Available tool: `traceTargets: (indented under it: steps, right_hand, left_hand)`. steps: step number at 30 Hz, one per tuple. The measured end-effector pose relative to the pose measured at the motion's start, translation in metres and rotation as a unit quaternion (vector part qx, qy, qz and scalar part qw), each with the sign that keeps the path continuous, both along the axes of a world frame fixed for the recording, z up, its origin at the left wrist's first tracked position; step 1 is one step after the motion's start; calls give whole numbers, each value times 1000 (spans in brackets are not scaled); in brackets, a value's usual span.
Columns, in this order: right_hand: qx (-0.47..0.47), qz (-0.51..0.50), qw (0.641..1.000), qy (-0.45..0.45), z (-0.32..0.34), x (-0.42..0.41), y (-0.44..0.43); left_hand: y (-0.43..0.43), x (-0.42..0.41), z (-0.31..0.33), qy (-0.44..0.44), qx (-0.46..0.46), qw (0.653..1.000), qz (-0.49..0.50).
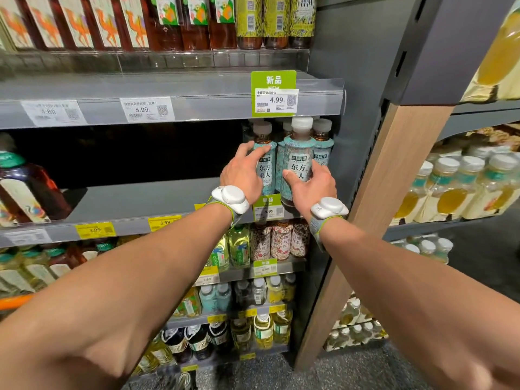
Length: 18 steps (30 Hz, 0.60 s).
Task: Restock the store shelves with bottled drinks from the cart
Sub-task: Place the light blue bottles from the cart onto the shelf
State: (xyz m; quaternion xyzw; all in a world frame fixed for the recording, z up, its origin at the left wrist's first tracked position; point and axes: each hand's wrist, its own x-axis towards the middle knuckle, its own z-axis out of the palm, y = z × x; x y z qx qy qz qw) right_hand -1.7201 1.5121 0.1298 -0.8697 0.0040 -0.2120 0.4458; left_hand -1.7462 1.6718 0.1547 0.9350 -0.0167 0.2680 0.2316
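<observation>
Forearms bare. Each wrist has a white rounded device w/ a round raised top: L device point(230, 199) just behind L hand point(242, 175), R device point(328, 207) just behind R hand point(312, 187). Both sit on grey fabric bands w/ lime-green edges; R band point(320, 230) looks wide.

Green tag point(274, 92) says 4.99; the bottle point(265, 170) says 东方美人.
</observation>
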Motion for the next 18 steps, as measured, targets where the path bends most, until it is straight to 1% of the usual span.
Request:
traceTargets:
  steps: [8, 12, 18]
  right_hand:
    - [2, 28, 1000, 12, 3, 16, 0]
    - [-22, 7, 1000, -16, 1, 17, 7]
    - [-37, -6, 999, -15, 1, 24, 11]
  left_hand:
    - [-3, 7, -1, -33, -20, 999, 5]
    - [-3, 10, -3, -45, -21, 999, 8]
    - [-3, 12, -7, -54, -26, 998, 9]
